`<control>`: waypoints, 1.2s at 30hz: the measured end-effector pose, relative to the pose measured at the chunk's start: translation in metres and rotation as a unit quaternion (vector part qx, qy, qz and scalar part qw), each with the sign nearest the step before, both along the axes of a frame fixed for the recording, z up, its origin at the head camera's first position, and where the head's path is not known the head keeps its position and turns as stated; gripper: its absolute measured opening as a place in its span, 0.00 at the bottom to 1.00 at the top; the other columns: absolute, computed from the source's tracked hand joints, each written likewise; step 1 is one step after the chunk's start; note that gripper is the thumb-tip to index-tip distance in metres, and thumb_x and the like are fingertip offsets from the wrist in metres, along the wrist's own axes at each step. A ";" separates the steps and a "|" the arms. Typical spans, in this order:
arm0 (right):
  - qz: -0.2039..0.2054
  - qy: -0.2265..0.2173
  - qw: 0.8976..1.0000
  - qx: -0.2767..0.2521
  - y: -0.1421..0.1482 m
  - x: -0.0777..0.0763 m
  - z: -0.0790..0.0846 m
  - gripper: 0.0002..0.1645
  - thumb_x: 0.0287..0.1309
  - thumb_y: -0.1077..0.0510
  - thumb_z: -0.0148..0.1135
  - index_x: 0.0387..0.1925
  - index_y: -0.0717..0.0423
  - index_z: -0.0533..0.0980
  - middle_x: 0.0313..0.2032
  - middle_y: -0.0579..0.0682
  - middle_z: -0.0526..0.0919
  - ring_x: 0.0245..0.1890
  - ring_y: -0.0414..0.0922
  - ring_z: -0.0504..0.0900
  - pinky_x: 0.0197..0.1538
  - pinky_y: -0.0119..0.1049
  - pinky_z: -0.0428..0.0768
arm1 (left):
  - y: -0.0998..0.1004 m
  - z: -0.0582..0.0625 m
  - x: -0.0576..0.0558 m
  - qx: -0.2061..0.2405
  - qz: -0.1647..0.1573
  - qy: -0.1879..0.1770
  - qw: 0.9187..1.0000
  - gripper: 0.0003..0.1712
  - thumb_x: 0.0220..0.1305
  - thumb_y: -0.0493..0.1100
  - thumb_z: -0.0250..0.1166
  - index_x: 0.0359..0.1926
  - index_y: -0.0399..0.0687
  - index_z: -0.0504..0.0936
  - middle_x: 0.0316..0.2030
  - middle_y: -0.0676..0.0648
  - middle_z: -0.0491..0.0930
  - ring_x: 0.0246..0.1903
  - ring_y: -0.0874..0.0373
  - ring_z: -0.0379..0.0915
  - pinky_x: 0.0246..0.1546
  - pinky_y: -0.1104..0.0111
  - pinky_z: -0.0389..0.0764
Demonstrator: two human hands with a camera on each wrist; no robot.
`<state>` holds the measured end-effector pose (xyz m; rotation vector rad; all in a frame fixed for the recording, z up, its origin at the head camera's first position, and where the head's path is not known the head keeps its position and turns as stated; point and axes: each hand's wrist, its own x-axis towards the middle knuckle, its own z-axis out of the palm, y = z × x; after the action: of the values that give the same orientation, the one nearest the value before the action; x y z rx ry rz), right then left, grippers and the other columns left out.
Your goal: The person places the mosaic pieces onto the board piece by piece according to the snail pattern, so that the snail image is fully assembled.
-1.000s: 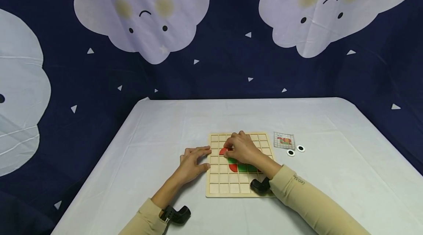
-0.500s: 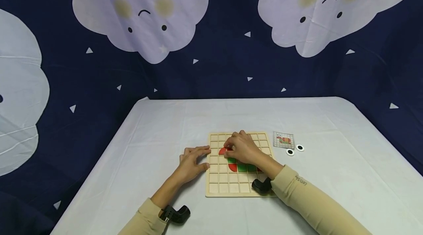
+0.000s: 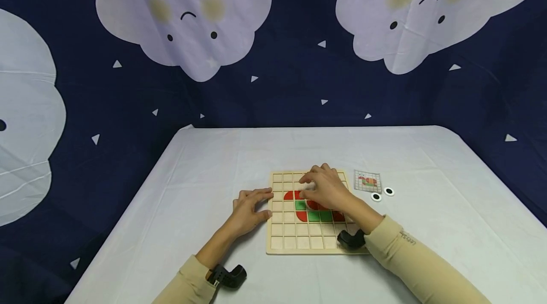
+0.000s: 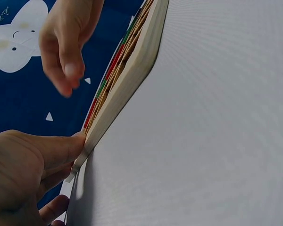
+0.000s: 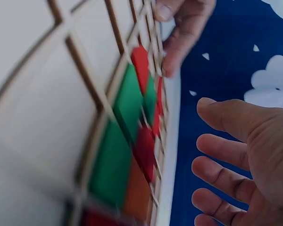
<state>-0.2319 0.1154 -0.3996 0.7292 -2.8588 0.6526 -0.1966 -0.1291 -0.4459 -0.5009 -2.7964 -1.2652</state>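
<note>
A wooden grid board (image 3: 290, 243) lies flat on the white table. Set in its cells are red rounded pieces (image 3: 289, 195) and green square pieces (image 3: 326, 216); an orange piece (image 5: 137, 193) shows in the right wrist view. My left hand (image 3: 248, 211) touches the board's left edge with thumb and fingertips, fingers extended. Over the board's upper middle hovers my right hand (image 3: 328, 190), thumb and fingers spread apart. The right wrist view shows nothing between those fingers (image 5: 210, 176). Part of the pattern is hidden beneath that hand in the head view.
Right of the board lies a small pattern card (image 3: 367, 182) with a gridded coloured picture. Two white discs with black centres, one nearer (image 3: 376, 197) and another farther right (image 3: 389, 191), sit beside it. A dark blue cloth with clouds (image 3: 282, 99) hangs behind the table.
My right hand has lifted off the red piece near the upper left and moved right, its fingers parting. That red piece stays in the board. My left hand has stayed put.
</note>
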 end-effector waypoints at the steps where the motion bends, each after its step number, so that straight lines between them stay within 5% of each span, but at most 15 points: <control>1: -0.003 0.004 1.000 -0.005 0.006 0.001 0.002 0.19 0.49 0.48 0.69 0.43 0.51 0.82 0.39 0.46 0.80 0.42 0.47 0.69 0.43 0.42 0.63 | 0.000 0.000 0.000 0.000 0.000 0.001 1.000 0.26 0.53 0.40 0.68 0.56 0.47 0.79 0.63 0.54 0.72 0.51 0.55 0.59 0.46 0.58 0.51; 10: -0.068 0.001 0.997 -0.032 0.077 0.010 0.008 0.20 0.50 0.51 0.69 0.44 0.54 0.81 0.40 0.51 0.80 0.43 0.50 0.69 0.48 0.48 0.62 | 0.000 0.000 -0.001 0.002 0.001 0.004 1.000 0.26 0.53 0.40 0.69 0.55 0.47 0.79 0.62 0.53 0.73 0.51 0.55 0.59 0.47 0.57 0.51; 21: -0.139 -0.009 0.990 -0.032 0.151 0.021 0.000 0.22 0.51 0.49 0.67 0.46 0.56 0.80 0.41 0.57 0.80 0.42 0.53 0.71 0.43 0.45 0.62 | 0.000 0.001 0.001 0.004 0.004 -0.005 1.000 0.26 0.53 0.40 0.69 0.56 0.47 0.79 0.63 0.53 0.72 0.51 0.55 0.59 0.47 0.56 0.51; 36: -0.165 -0.008 0.986 -0.015 0.187 0.018 -0.026 0.22 0.47 0.52 0.68 0.43 0.61 0.80 0.38 0.60 0.81 0.36 0.51 0.69 0.39 0.42 0.60 | 0.000 -0.001 0.001 -0.001 0.003 0.004 1.000 0.25 0.53 0.40 0.69 0.55 0.48 0.79 0.62 0.53 0.73 0.52 0.55 0.60 0.47 0.57 0.52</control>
<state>-0.2143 0.3025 -0.4256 0.2356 -2.8774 0.6492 -0.1959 -0.1293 -0.4464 -0.4949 -2.7899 -1.2573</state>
